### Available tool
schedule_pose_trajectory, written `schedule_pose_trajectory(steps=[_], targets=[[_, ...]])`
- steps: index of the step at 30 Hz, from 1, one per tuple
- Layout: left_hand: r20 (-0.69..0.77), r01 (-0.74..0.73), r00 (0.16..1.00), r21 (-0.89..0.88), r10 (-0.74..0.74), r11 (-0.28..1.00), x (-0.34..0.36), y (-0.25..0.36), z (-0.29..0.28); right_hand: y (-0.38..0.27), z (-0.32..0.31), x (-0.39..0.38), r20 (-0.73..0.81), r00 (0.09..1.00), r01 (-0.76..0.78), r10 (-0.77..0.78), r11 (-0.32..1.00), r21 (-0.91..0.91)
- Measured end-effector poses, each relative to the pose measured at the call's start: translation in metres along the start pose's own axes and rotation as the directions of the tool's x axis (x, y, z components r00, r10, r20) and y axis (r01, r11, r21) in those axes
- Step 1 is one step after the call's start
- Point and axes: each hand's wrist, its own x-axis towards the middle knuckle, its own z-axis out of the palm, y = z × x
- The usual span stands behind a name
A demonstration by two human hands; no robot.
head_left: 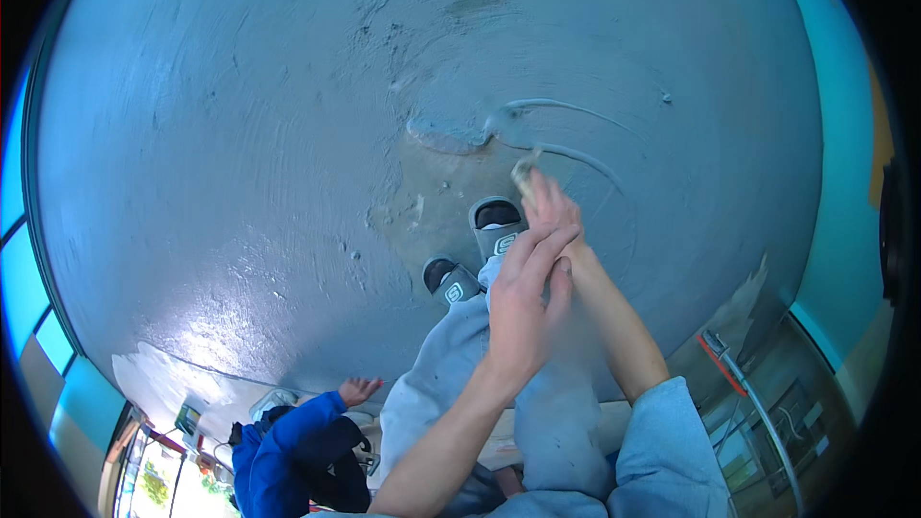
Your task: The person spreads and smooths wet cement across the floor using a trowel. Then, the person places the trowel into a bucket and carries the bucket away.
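My right hand [552, 203] reaches down to the wet grey coating [672, 201] on the floor, its fingers closed round a tool with a pale handle [524, 173]. The tool is blurred, and I cannot make out its blade. Across my right wrist lies my left hand [531, 273], its fingers stretched out and somewhat apart, with no tool in it. Just past the tool, curved ridges [576, 155] of the coating run to the right. A thick lump of grey paste [446, 137] lies at the left end of these ridges.
My grey slides [456, 286] stand on a thinly coated, brownish patch [422, 187]. At the lower left crouches a person in a blue jacket [288, 460], one hand out over the floor. A long-handled tool with a red edge [721, 362] lies at the lower right. Teal walls [815, 307] border the floor.
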Motion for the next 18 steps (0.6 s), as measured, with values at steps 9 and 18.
schedule_pose_trajectory(steps=[9,18], targets=[[-0.286,0.08,0.948,-0.201,-0.136,0.976,-0.027,-0.008,0.002,0.009,0.0,0.18,-0.239,0.955,-0.205,0.178,0.975,-0.091],[-0.377,0.087,0.893,-0.391,-0.246,0.916,-0.02,-0.009,0.001,0.001,0.05,0.156,-0.02,0.968,0.235,-0.249,0.935,-0.266]])
